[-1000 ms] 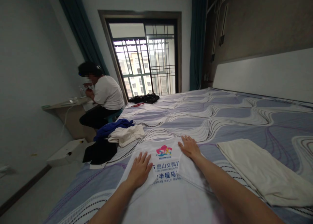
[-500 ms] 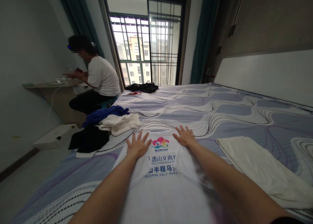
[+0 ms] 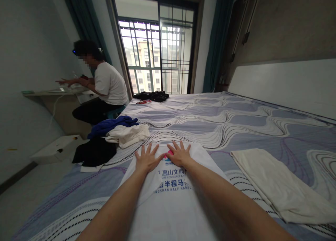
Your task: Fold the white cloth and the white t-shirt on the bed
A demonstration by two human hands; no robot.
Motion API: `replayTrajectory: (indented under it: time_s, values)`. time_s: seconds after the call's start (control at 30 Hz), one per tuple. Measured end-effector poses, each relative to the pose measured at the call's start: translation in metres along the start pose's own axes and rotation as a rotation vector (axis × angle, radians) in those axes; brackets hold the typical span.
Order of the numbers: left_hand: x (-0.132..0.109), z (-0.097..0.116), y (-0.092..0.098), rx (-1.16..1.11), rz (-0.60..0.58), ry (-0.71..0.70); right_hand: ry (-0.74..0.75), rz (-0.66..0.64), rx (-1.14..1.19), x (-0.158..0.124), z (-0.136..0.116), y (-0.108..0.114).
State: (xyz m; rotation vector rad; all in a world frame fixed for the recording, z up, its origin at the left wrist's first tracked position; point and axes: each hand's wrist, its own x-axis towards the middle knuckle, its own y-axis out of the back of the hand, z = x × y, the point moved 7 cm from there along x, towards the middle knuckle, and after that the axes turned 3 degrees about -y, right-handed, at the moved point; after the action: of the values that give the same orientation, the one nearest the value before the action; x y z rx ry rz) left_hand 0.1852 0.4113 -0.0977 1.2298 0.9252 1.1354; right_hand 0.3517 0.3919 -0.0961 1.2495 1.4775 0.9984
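A white shirt [image 3: 173,206] with blue lettering and a pink and blue logo lies on the patterned bed sheet in front of me. My left hand [image 3: 147,159] rests on its upper left part, fingers spread. Flat on the logo lies my right hand [image 3: 179,154], also with fingers spread, covering part of the print. The thumb of my left hand reaches close to my right hand. Neither hand grips the fabric.
Folded cream cloth [image 3: 278,185] lies at the right. Black [image 3: 96,151], cream [image 3: 128,135] and blue [image 3: 112,125] clothes lie at the left edge. Dark clothing [image 3: 154,95] is at the far edge. A person [image 3: 110,83] sits at a desk [image 3: 47,93].
My right hand has moved left from the shirt's upper right onto the logo. My left hand stays nearly in place. The seated person's hand reaches farther left.
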Motion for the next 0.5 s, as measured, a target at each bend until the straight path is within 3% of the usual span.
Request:
replayTrajectory:
  time_s: [0.1, 0.17, 0.33, 0.4, 0.5]
  values:
    - [0.0, -0.001, 0.0, -0.007, 0.017, -0.007, -0.02, -0.047, 0.006, 0.014, -0.003, 0.009]
    - [0.0, -0.002, -0.001, -0.015, 0.029, -0.01, -0.026, -0.062, 0.015, 0.007, 0.0, 0.011]
    - [0.002, -0.001, 0.0, -0.008, 0.025, -0.008, -0.099, 0.135, -0.03, -0.059, 0.033, 0.006]
    - [0.001, 0.002, 0.002, 0.01, 0.043, -0.007, -0.116, 0.132, -0.033, -0.082, 0.046, -0.005]
    - [-0.011, 0.007, 0.011, 0.035, 0.127, 0.002, -0.127, 0.131, -0.028, -0.093, 0.055, -0.014]
